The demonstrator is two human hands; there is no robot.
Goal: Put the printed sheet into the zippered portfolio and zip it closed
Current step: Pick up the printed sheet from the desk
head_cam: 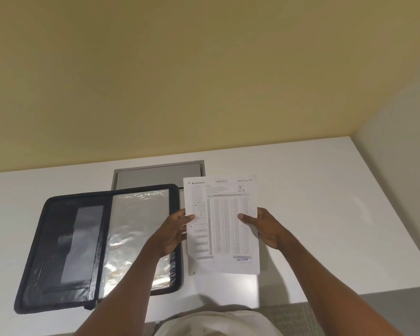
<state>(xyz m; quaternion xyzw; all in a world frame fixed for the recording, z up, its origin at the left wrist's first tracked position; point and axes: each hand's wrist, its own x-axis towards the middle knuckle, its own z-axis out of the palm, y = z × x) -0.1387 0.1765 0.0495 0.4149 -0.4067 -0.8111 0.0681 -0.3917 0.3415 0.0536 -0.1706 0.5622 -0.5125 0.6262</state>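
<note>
Left hand (172, 232) and right hand (264, 226) gripping printed sheet (222, 224) edges, open portfolio (97, 248) left

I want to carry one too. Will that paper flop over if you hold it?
Probably floppy: the printed sheet is thin, and the left hand and right hand both hold its sides. Likely very light. It may crease easily.

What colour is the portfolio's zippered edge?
Black: the portfolio has a black zippered border around its open halves, seen in the head view.
</note>
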